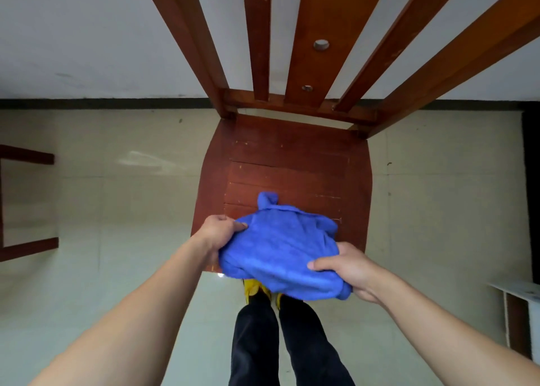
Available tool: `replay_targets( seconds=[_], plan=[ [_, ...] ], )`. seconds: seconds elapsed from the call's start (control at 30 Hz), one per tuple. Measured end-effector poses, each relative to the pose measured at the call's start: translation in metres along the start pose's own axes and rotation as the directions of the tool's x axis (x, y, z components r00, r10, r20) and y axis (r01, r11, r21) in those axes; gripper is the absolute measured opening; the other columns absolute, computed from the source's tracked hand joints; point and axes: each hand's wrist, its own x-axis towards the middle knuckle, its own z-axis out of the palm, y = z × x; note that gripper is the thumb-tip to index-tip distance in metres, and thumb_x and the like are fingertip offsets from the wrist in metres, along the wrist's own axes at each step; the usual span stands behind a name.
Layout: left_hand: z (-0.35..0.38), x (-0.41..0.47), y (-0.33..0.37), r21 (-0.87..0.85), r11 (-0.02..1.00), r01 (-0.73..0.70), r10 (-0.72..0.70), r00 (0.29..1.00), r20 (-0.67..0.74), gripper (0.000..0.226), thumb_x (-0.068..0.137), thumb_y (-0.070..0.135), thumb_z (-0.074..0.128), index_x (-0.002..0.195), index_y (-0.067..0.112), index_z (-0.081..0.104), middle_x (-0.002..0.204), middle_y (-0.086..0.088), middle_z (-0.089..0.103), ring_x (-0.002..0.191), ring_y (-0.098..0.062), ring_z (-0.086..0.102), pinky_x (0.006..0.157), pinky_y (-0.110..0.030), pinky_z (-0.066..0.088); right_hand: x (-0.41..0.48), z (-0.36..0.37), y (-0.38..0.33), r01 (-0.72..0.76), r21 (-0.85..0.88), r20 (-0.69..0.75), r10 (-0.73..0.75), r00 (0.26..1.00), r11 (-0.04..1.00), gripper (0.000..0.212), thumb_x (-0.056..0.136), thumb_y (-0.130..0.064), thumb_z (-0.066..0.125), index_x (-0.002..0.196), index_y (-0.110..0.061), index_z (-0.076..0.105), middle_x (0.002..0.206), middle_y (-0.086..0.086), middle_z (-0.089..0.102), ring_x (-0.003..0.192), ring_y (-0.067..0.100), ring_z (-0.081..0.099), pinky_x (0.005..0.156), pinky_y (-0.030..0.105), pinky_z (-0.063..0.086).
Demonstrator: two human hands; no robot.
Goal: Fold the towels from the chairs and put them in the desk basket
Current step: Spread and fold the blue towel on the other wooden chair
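Chair back (318, 34) cut off at 12 o'clock by the top edge. Fingers of both hands buried under the blue towel (280, 251). Yellow shoes (252, 288) mostly hidden beneath it. Dark wooden frame (26, 201) clipped at 9 o'clock, identity unclear.

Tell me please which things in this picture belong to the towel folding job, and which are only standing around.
Belong to the job:
- blue towel, crumpled, gripped at both sides
- left hand and right hand, both holding it
- wooden chair, the towel is at its front edge

Only standing around:
- dark wooden furniture at the left edge
- white shelf at the right edge
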Motion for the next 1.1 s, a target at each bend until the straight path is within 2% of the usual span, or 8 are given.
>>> replay_targets(
  seconds=[0.13,0.27,0.53,0.63,0.73,0.83,1.03,1.1],
  plan=[
    [-0.014,0.006,0.003,0.372,0.925,-0.073,0.118,0.988,-0.099,0.025,0.07,0.02,0.075,0.071,0.017,0.051,0.068,-0.004,0.057,0.062,-0.021,0.05,0.061,-0.029,0.042,-0.003,-0.008,-0.012,0.076,0.214,-0.053,-0.066,0.996,0.974,0.027,0.078,0.003,0.071,0.104,-0.004,0.069,0.098,0.014,0.074,0.087,0.025,0.072,0.082,0.036,0.056],
    [-0.002,0.009,0.031,0.198,0.917,-0.345,0.382,0.903,-0.198,0.024,0.067,0.01,0.064,0.081,0.025,0.053,0.071,-0.001,0.06,0.058,-0.021,0.052,0.055,-0.029,0.044,0.013,-0.03,-0.037,0.327,0.154,-0.492,-0.215,0.844,0.932,0.031,0.08,0.009,0.064,0.104,-0.011,0.065,0.101,0.011,0.07,0.082,0.02,0.068,0.073,0.029,0.055],
    [0.041,0.046,0.056,0.067,0.95,-0.306,0.313,0.94,-0.138,0.022,0.079,0.028,0.072,0.073,0.016,0.055,0.07,-0.006,0.062,0.062,-0.026,0.059,0.053,-0.027,0.041,0.034,-0.05,-0.093,0.549,-0.244,-0.473,-0.592,0.652,0.8,0.025,0.083,0.007,0.055,0.098,-0.014,0.059,0.086,-0.005,0.063,0.076,0.004,0.059,0.062,0.008,0.047],
    [0.06,0.05,0.042,0.149,0.969,-0.198,0.207,0.977,-0.048,0.039,0.072,0.039,0.08,0.077,0.01,0.054,0.065,-0.003,0.057,0.056,-0.02,0.054,0.051,-0.026,0.042,0.053,-0.054,-0.086,0.432,-0.205,-0.462,-0.476,0.748,0.878,0.02,0.081,-0.002,0.066,0.1,-0.007,0.061,0.092,0.004,0.067,0.075,0.012,0.062,0.062,0.018,0.05],
    [0.069,0.058,0.03,0.298,0.943,-0.15,0.171,0.984,-0.046,0.037,0.064,0.027,0.081,0.089,0.007,0.063,0.08,-0.007,0.067,0.073,-0.023,0.064,0.058,-0.027,0.05,0.064,-0.065,-0.074,0.183,0.174,-0.422,-0.094,0.902,0.968,0.029,0.079,-0.036,0.076,0.098,-0.017,0.066,0.097,0.003,0.072,0.081,0.017,0.069,0.066,0.028,0.054],
    [0.067,0.047,0.032,0.22,0.932,-0.289,0.313,0.946,-0.086,0.019,0.07,0.004,0.065,0.064,0.015,0.052,0.057,0.003,0.047,0.054,-0.016,0.043,0.045,-0.022,0.033,0.066,-0.079,-0.06,0.013,0.217,-0.365,0.069,0.928,0.976,0.037,0.08,-0.034,0.075,0.108,-0.011,0.065,0.101,0.007,0.072,0.086,0.024,0.069,0.075,0.036,0.057],
    [0.031,0.023,0.034,0.068,0.841,-0.537,0.512,0.748,-0.422,0.017,0.064,-0.01,0.035,0.071,-0.001,0.048,0.062,0.001,0.042,0.056,-0.01,0.034,0.047,-0.021,0.032,0.055,-0.059,-0.058,0.423,-0.428,-0.562,-0.602,0.567,0.798,0.018,0.088,-0.01,0.062,0.104,-0.017,0.06,0.088,-0.006,0.061,0.082,0.015,0.057,0.068,0.018,0.04],
    [0.022,0.024,0.021,0.175,0.869,-0.464,0.494,0.79,-0.362,0.014,0.064,-0.008,0.037,0.071,0.001,0.046,0.062,0.002,0.043,0.057,-0.013,0.036,0.051,-0.026,0.034,0.059,-0.051,-0.052,0.359,-0.53,-0.514,-0.627,0.586,0.769,0.022,0.09,-0.017,0.061,0.111,-0.017,0.056,0.096,-0.001,0.064,0.086,0.021,0.059,0.072,0.025,0.042]
  ],
)
